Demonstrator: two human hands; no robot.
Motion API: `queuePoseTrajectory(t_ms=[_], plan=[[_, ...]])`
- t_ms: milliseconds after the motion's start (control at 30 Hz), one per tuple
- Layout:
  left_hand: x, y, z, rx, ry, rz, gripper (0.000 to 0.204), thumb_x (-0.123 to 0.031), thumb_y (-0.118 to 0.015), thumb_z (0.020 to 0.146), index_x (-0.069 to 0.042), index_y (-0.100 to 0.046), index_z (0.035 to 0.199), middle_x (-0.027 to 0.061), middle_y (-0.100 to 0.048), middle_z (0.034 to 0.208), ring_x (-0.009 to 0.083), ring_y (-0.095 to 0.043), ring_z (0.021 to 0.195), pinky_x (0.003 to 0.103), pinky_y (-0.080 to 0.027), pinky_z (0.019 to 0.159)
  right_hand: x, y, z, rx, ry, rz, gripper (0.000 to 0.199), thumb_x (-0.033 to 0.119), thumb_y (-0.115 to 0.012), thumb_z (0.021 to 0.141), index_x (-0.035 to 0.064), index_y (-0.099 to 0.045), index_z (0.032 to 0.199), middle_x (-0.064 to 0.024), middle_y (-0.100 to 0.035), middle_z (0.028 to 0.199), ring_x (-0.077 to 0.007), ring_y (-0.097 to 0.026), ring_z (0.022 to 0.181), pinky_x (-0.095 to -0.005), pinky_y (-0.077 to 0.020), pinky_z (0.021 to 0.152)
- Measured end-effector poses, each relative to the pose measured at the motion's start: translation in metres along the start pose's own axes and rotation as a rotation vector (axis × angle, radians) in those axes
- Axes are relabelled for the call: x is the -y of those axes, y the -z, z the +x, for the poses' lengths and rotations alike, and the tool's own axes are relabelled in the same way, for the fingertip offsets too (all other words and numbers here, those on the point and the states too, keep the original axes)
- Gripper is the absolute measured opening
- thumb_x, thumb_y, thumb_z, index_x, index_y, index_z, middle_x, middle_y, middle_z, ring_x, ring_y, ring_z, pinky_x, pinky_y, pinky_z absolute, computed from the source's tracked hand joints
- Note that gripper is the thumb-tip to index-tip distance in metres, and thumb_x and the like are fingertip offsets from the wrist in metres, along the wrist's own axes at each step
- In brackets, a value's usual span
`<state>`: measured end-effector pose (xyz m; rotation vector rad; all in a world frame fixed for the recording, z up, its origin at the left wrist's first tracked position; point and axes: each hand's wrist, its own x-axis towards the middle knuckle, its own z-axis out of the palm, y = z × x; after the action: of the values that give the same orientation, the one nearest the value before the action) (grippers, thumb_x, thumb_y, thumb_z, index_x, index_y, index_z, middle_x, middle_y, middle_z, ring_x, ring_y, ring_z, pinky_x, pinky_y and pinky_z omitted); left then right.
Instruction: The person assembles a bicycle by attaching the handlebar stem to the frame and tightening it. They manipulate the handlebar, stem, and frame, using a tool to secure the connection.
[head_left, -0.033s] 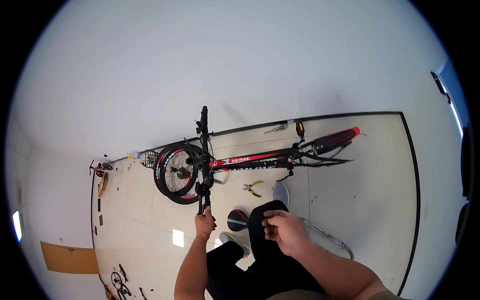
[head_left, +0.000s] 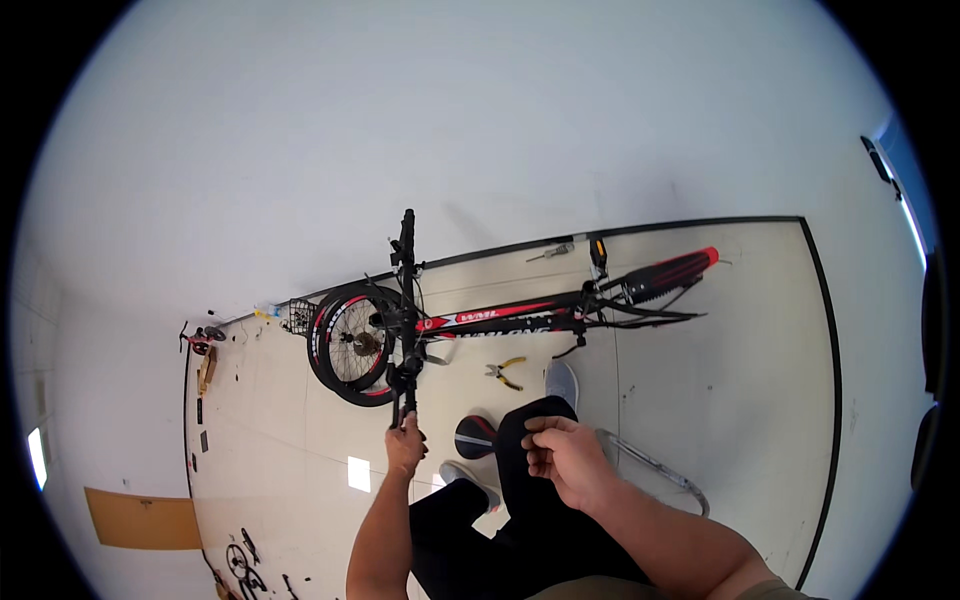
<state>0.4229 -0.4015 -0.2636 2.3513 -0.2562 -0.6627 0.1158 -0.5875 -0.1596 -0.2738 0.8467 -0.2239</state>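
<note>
Ahead of me is a black and red bicycle frame [head_left: 510, 322], its handlebar [head_left: 408, 290] at the left end and a red-tipped mudguard [head_left: 680, 272] at the right. My left hand [head_left: 404, 446] is wrapped round the near end of the handlebar. Two black-tyred wheels [head_left: 342, 362], one with a sprocket cluster showing, are just left of the handlebar; whether they are joined to the frame I cannot tell. Over my right knee hovers my right hand [head_left: 568, 458], fingers curled closed; anything inside them is hidden. A bicycle saddle [head_left: 474, 437] lies on the floor between my hands.
Yellow-handled pliers [head_left: 506, 373] lie between the frame and my feet. Near the right forearm is a bent metal tube [head_left: 655, 470]. Along the wall sit a wire basket [head_left: 298, 316] and a small tool [head_left: 551, 252]. A pedal [head_left: 598, 257] sticks up. Loose parts [head_left: 243, 563] lie lower left.
</note>
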Motion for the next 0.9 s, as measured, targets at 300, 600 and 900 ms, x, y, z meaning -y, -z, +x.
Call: queuePoseTrajectory(t_ms=[300, 600, 900], plan=[[-0.013, -0.011, -0.009, -0.053, -0.029, 0.038, 0.045, -0.038, -0.052, 0.105, -0.008, -0.060, 0.137, 0.0025, -0.054, 0.060, 0.0126, -0.054, 0.045, 0.030, -0.044, 0.041, 0.000, 0.000, 0.004, -0.008, -0.033, -0.010, 0.019, 0.002, -0.053, 0.095, 0.0051, -0.063, 0.111, -0.0063, -0.066, 0.092, -0.0147, -0.062, 0.074, -0.0320, -0.0531, 0.070], [-0.009, -0.011, -0.004, -0.004, -0.003, -0.014, 0.044, -0.040, -0.051, 0.105, -0.009, -0.059, 0.136, 0.0030, -0.056, 0.065, 0.0120, -0.054, 0.046, 0.028, -0.042, 0.040, 0.001, -0.004, 0.007, -0.014, -0.031, -0.021, 0.019, 0.001, -0.054, 0.094, 0.0034, -0.063, 0.112, -0.0069, -0.067, 0.091, -0.0151, -0.062, 0.072, -0.0309, -0.0532, 0.067], [0.002, -0.005, 0.002, -0.125, -0.072, -0.015, 0.044, -0.038, -0.055, 0.104, -0.006, -0.061, 0.134, 0.0055, -0.059, 0.081, 0.0130, -0.058, 0.057, 0.028, -0.043, 0.046, 0.007, -0.016, 0.006, -0.038, -0.071, -0.002, 0.019, 0.004, -0.056, 0.094, 0.0052, -0.064, 0.111, -0.0051, -0.068, 0.087, -0.0124, -0.060, 0.067, -0.0289, -0.0524, 0.063]])
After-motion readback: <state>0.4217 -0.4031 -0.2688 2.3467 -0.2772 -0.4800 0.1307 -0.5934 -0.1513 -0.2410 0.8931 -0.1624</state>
